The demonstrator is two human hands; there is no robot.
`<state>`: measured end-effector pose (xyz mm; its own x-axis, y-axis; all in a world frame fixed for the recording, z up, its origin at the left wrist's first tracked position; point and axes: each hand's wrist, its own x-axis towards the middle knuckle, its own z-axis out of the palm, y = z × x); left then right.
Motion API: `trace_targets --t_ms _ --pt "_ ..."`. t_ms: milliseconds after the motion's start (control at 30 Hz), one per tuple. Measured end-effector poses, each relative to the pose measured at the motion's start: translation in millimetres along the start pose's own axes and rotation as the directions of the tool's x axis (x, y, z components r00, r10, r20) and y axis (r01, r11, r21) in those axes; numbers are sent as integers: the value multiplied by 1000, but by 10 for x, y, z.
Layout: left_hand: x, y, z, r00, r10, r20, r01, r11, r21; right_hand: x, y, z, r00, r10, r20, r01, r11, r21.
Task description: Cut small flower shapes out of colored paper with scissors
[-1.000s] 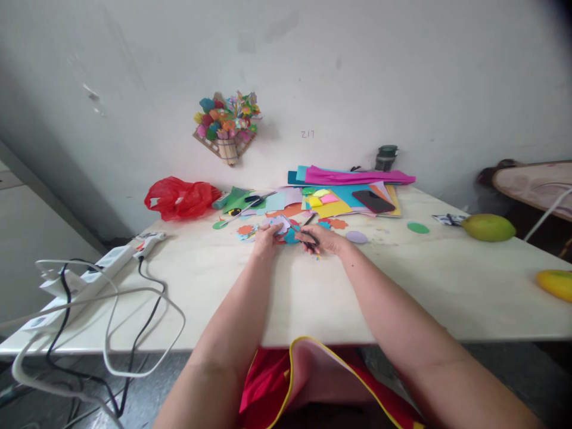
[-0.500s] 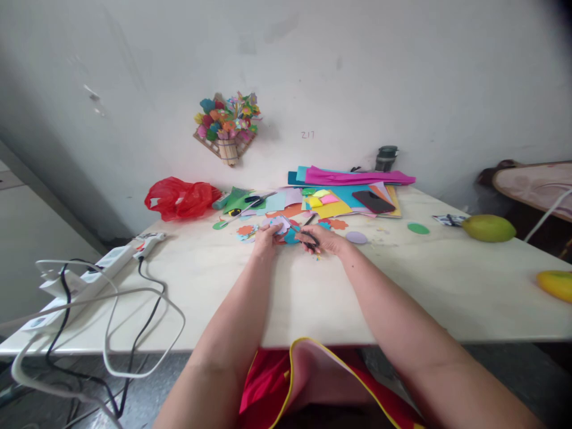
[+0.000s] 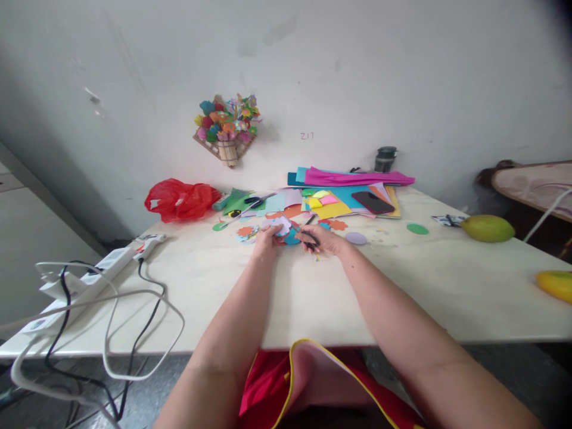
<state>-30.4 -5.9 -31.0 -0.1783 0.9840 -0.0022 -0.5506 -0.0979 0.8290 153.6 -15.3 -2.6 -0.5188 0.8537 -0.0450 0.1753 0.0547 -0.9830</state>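
My left hand (image 3: 267, 237) pinches a lavender paper flower (image 3: 280, 224) with a scalloped edge. My right hand (image 3: 324, 239) is wrapped round the dark handles of a pair of scissors (image 3: 311, 240), whose blades point left at the flower's edge. Below and beside the flower shows a blue paper piece (image 3: 292, 238), partly hidden by my fingers. An orange paper flower (image 3: 338, 224) and a lavender paper circle (image 3: 356, 238) lie to the right of my right hand. More small cut-outs (image 3: 245, 232) lie left of my left hand.
Behind my hands lie coloured paper sheets (image 3: 339, 207), a second pair of scissors (image 3: 255, 201) and a dark phone (image 3: 373, 202). A red plastic bag (image 3: 181, 199) sits at back left. A power strip (image 3: 75, 292) with cables occupies the left edge; a green-yellow mango (image 3: 488, 228) lies right.
The lavender flower has turned slightly in my left hand, and the scissor blades have shifted a little along its edge. Both arms stay almost in place.
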Motion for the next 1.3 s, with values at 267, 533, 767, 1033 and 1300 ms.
trace_targets --t_ms 267,533,767,1033,1300 --pt "30 -20 -44 999 -6 44 6 1000 -2 -3 23 -32 1000 -10 27 10 1000 5" --pt "17 -10 -39 997 -11 70 11 1000 1 15 56 -68 1000 13 26 -14 1000 7" --pt "-6 -9 0 999 -24 38 25 1000 -9 20 47 -59 1000 5 6 -5 999 32" --pt "-1 -61 38 999 -42 10 42 998 -42 23 40 -49 1000 7 -2 -7 994 112" --pt "-25 -64 64 999 -32 26 33 999 -39 49 52 -26 1000 12 -15 -10 992 128"
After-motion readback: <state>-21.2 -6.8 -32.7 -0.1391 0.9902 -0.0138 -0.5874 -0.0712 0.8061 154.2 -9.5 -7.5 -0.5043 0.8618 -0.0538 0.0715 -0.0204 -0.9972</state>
